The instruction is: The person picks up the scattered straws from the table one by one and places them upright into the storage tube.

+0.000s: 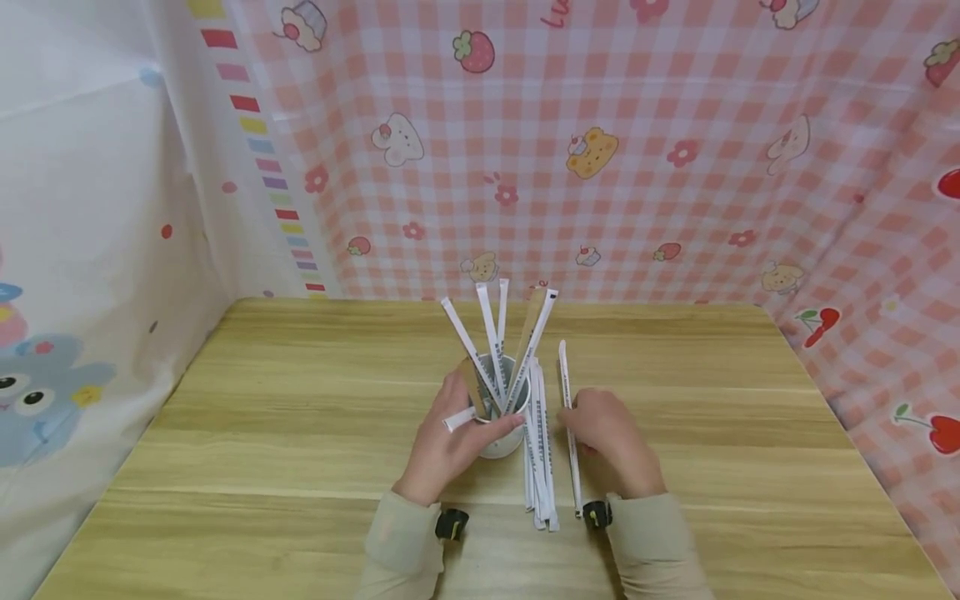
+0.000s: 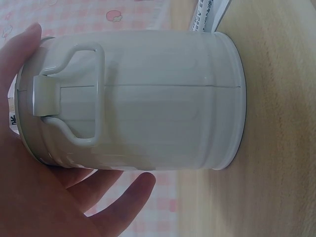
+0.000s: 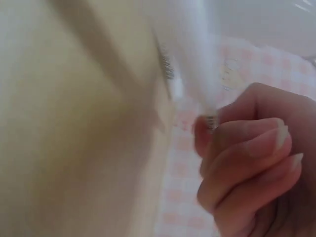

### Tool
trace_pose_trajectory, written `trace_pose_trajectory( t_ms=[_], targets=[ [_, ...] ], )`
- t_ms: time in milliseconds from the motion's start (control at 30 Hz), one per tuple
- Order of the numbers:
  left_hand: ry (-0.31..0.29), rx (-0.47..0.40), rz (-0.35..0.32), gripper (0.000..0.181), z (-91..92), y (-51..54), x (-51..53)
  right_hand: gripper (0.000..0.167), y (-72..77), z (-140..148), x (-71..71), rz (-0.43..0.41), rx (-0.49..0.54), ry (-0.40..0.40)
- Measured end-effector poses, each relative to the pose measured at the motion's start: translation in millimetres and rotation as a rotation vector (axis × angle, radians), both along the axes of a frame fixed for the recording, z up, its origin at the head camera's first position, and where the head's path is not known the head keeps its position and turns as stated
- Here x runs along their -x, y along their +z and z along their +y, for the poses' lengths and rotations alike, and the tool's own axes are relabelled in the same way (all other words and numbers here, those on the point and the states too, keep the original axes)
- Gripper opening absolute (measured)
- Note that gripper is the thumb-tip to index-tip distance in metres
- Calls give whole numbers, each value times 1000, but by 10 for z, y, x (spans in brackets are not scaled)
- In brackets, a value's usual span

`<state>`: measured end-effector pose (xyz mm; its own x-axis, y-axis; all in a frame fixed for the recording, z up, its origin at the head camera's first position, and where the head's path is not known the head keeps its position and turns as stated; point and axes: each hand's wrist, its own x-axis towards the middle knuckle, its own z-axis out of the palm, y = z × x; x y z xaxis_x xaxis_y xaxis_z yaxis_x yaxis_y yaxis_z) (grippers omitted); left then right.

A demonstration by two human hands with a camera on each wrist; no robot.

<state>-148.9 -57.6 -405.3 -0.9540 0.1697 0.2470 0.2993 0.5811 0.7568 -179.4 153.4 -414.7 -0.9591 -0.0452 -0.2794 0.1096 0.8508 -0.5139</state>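
Observation:
A white metal pail (image 1: 501, 450) with a small wire handle, plain in the left wrist view (image 2: 158, 113), stands upright on the table. My left hand (image 1: 442, 440) grips it near the rim, thumb and fingers on opposite sides. Several slim paper-wrapped sticks (image 1: 487, 321) fan out of it, mostly white with dark print, at least one brown. To its right my right hand (image 1: 611, 433) pinches another white paper-wrapped stick (image 1: 573, 475) between thumb and index finger; this stick is blurred in the right wrist view (image 3: 190, 59). What the wrappers contain is hidden.
Between the pail and my right hand lies a bundle of similar wrapped sticks (image 1: 542, 467) on the wood-grain table (image 1: 300, 417). Pink checked cloth (image 1: 525, 100) hangs behind the table's back edge, and pale patterned cloth (image 1: 90, 250) hangs on the left.

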Motion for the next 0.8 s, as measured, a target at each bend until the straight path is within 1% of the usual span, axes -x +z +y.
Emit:
trace_pose_trajectory(
  t_ms=[33, 133, 267, 367, 500, 600, 700, 733, 800],
  targets=[
    [-2, -1, 0, 84, -1, 1, 2, 23, 36, 14, 3, 21, 14, -7],
    [-1, -4, -2, 84, -2, -1, 9, 22, 167, 52, 4, 120, 24, -16],
    [9, -4, 4, 84, 6, -9, 17, 22, 343, 78, -31, 289, 23, -20],
    [7, -9, 12, 84, 7, -12, 22, 21, 470, 71, -90, 417, 66, -37],
    [-1, -17, 12, 83, 0, -12, 22, 17, 618, 49, -202, 624, 153, -53],
    [-7, -16, 12, 82, -4, -15, 17, 13, 703, 31, -300, 818, 242, -46],
    [-11, -11, 15, 82, -5, -18, 13, 11, 773, 1, -368, 1004, 332, -4],
    [-11, -13, 14, 82, -4, -19, 12, 10, 789, -12, -381, 1049, 361, 15],
    [-8, -13, 10, 82, -4, -18, 7, 9, 812, -42, -399, 1111, 397, 52]
  ],
)
